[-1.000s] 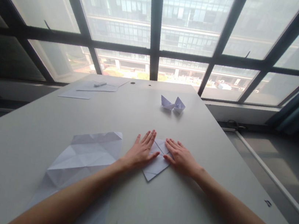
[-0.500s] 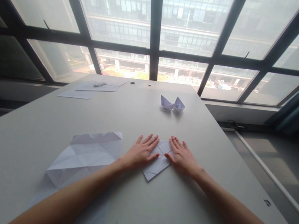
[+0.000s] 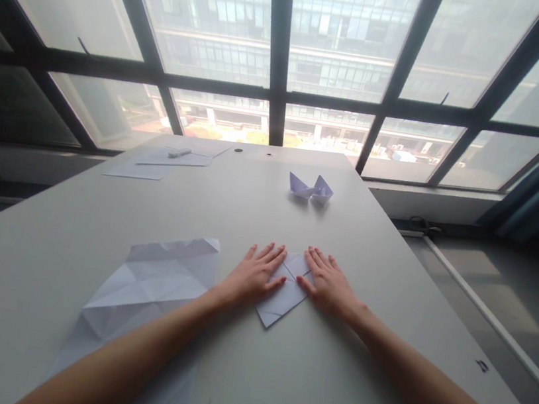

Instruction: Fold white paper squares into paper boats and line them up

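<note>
A small folded sheet of white paper (image 3: 280,300) lies flat on the white table (image 3: 243,386), one corner pointing toward me. Across its left side rests my left hand (image 3: 254,272), palm down with the fingers stretched out. My right hand (image 3: 328,280) lies flat on the right side in the same way, its thumb near the crossing creases. Both hands press on the paper without gripping it, and they hide its side edges. Left of it, partly under my left forearm, is a larger creased white sheet (image 3: 153,279).
A folded paper shape with two raised points (image 3: 310,189) stands farther back on the table. Several flat sheets (image 3: 138,169) lie at the far left, with a small whitish object (image 3: 179,152) on top. A dark mark (image 3: 482,366) is near the right edge. Windows rise behind.
</note>
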### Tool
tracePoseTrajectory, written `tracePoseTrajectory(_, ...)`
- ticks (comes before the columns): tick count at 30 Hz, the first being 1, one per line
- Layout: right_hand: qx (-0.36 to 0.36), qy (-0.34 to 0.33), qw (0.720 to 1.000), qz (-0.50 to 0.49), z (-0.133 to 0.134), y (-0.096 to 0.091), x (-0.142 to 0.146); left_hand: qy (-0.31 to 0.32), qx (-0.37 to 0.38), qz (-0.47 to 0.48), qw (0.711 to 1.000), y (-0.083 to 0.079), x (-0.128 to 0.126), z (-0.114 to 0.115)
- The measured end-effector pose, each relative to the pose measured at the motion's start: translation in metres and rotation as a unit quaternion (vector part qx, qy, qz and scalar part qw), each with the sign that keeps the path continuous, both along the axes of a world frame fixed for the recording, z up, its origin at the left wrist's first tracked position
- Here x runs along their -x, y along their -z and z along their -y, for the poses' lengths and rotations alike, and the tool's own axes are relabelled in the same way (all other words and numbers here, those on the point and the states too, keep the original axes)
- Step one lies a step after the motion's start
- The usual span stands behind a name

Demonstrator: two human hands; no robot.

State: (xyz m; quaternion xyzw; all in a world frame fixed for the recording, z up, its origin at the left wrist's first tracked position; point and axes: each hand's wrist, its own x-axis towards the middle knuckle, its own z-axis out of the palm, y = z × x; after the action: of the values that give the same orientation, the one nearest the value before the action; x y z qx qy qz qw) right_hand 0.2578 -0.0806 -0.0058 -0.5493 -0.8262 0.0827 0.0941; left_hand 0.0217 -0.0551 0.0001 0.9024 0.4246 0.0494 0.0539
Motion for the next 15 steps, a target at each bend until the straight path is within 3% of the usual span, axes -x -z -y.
tracePoseTrajectory(10, -0.030, -0.018, 0.999, -0.009, 0.000, -0.001, 0.000, 0.002, -0.008, -0.004, 1.000, -0.001, 0.001, 0.001)
tracePoseTrajectory(15, -0.052, -0.125, 0.990, -0.032, 0.002, -0.011, -0.001, 0.001, -0.009, -0.008, 1.000, -0.002, 0.001, 0.002)
